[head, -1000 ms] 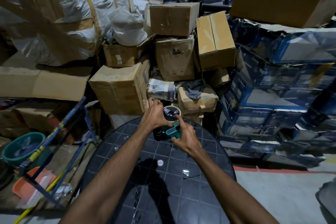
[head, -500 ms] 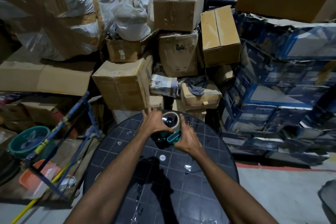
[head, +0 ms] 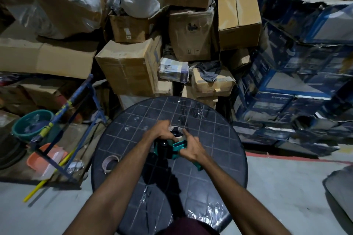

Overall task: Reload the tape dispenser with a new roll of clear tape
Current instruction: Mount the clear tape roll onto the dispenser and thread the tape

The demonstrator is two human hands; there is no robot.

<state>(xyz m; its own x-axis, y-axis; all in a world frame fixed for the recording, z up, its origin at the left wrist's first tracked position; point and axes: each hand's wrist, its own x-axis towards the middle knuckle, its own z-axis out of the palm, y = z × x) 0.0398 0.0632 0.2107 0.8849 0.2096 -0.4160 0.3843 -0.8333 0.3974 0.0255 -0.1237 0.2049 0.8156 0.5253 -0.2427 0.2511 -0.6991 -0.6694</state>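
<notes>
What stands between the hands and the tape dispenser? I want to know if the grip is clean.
Nothing visible does: the left hand and right hand are already on the teal tape dispenser and its clear tape roll.

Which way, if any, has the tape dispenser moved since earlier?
Yes: the tape dispenser has come back from the far rim of the table toward its middle, nearer the person.

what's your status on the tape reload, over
Left hand on new tape roll, right hand gripping teal dispenser. Roll at spindle, seating unclear. Empty core aside on table, nothing blocking.
</notes>
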